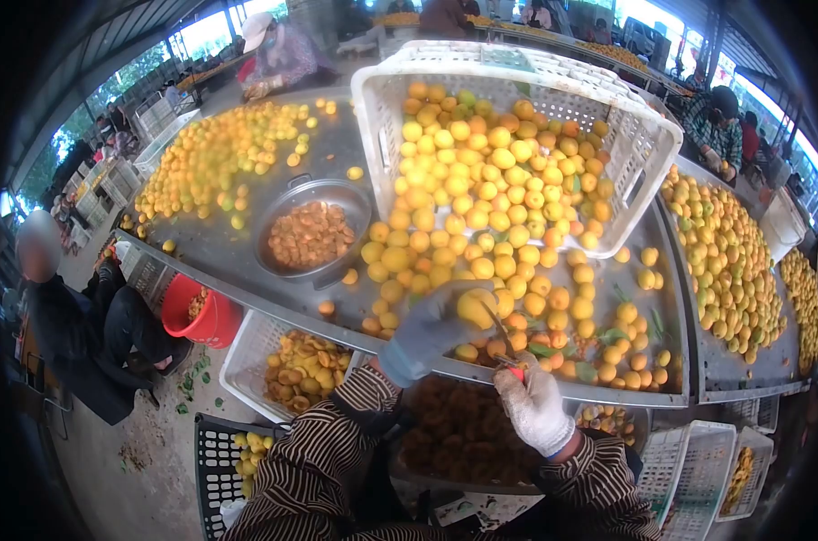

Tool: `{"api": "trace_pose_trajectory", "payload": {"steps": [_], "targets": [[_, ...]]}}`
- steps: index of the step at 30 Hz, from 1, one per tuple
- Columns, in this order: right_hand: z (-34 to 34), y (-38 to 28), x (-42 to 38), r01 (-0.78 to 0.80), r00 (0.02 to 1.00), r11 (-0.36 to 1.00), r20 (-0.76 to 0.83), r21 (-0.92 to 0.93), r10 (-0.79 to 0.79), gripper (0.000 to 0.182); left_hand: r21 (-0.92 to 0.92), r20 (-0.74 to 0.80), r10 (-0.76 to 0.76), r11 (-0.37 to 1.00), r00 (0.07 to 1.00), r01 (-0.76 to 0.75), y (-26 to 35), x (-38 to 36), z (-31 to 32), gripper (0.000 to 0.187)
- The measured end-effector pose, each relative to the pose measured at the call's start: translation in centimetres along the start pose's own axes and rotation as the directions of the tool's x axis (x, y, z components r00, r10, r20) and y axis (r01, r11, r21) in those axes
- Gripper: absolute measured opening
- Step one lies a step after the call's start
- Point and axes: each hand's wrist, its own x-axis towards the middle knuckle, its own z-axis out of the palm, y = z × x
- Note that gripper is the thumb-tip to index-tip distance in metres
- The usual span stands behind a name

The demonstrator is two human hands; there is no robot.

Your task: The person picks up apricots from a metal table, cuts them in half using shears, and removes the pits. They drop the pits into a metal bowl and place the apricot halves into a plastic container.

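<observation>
- Left hand (427,330), grey-gloved, curls around one yellow fruit (473,308) above the metal table's (355,335) near edge.
- Right hand (533,408), white-gloved, closes narrowly on a red-handled tool (505,342).
- And here's the line: the fruit lies left of the right hand and farther off, the tool's long axis slanting far-left, tip at the fruit; whether it has cut in, one cannot tell.

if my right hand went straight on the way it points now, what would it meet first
Likely the fruit in your left hand: the knife in your right hand points toward it and its tip overlaps it in view, though whether they already touch is hard to tell.
</observation>
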Motion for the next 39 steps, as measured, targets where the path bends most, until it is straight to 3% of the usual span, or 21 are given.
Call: {"api": "trace_pose_trajectory", "payload": {"steps": [7,9,13,15,16,17,18,22,24,25,26,27,31,32,33,35,37,39], "targets": [[-0.1,-0.3,0.2,0.098,0.993,0.949,-0.032,-0.298,-0.113,0.026,0.149,-0.064,0.016,0.989,0.998,-0.006,0.5,-0.2,0.4,0.06],[-0.1,-0.6,0.3,0.092,0.994,0.942,-0.025,-0.324,-0.106,0.027,0.458,-0.065,0.101,0.887,0.993,-0.06,0.6,-0.3,0.2,0.06],[0.5,0.3,0.4,0.148,0.982,0.919,-0.06,-0.365,-0.182,0.029,0.596,-0.044,0.148,0.798,0.988,-0.093,0.6,-0.5,0.4,0.058],[1.3,1.2,0.4,0.173,0.974,0.927,-0.082,-0.333,-0.211,0.03,0.343,-0.107,0.086,0.938,0.99,-0.045,-0.3,-0.4,0.5,0.053],[1.8,1.5,0.4,0.201,0.965,0.933,-0.106,-0.298,-0.241,0.03,0.343,-0.106,0.085,0.938,0.991,-0.044,-0.9,-0.4,0.9,0.053],[2.1,1.6,0.4,0.198,0.965,0.934,-0.108,-0.298,-0.239,0.03,0.001,-0.118,0.033,0.999,0.992,-0.033,-1.6,-0.3,1.5,0.051],[2.4,1.8,0.4,0.195,0.966,0.934,-0.108,-0.298,-0.236,0.031,-0.341,-0.113,-0.02,0.94,0.993,-0.02,-1.9,-0.3,1.7,0.051],[2.8,2.1,0.4,0.176,0.966,0.923,-0.12,-0.343,-0.229,0.033,-0.367,-0.023,-0.088,0.927,0.996,0.074,-1.3,-0.5,1.1,0.05],[2.3,2.0,0.4,0.13,0.978,0.92,-0.103,-0.369,-0.179,0.033,0.014,-0.062,-0.03,0.999,0.998,0.031,-0.3,-0.5,0.6,0.05],[1.9,1.5,0.5,0.114,0.987,0.924,-0.06,-0.365,-0.146,0.032,0.012,-0.064,-0.029,0.999,0.997,0.03,0.3,-0.4,0.2,0.05],[1.6,1.2,0.5,0.101,0.993,0.927,-0.018,-0.361,-0.115,0.032,0.309,-0.007,0.004,0.951,1.0,-0.002,1.1,-0.3,-0.3,0.05],[1.7,0.9,0.4,0.102,0.993,0.927,-0.015,-0.362,-0.116,0.032,0.576,0.057,0.018,0.816,0.998,-0.048,1.5,-0.2,-0.6,0.051],[2.2,0.9,0.4,0.11,0.991,0.952,-0.047,-0.286,-0.129,0.032,0.567,-0.046,-0.091,0.818,0.995,0.101,0.2,-0.6,-0.3,0.051],[2.3,0.9,0.5,0.137,0.985,0.954,-0.069,-0.267,-0.161,0.032,0.258,-0.039,-0.088,0.961,0.995,0.095,-1.4,-0.3,-0.1,0.051],[2.6,0.8,0.5,0.136,0.984,0.954,-0.072,-0.267,-0.161,0.032,-0.081,-0.035,-0.083,0.994,0.996,0.08,-2.6,-0.2,0.1,0.05],[3.1,0.7,0.6,0.26,0.948,0.942,-0.131,-0.212,-0.291,0.033,-0.142,-0.09,-0.067,0.988,0.994,0.054,-2.8,-0.1,1.2,0.042],[3.0,0.8,0.2,0.197,0.965,0.944,-0.121,-0.265,-0.235,0.034,-0.201,-0.146,-0.055,0.979,0.988,0.025,-2.0,-0.4,2.4,0.035],[2.8,1.1,0.2,0.135,0.978,0.939,-0.11,-0.318,-0.178,0.035,-0.29,-0.202,-0.2,0.947,0.959,0.137,0.2,-0.7,3.8,0.039]]}}
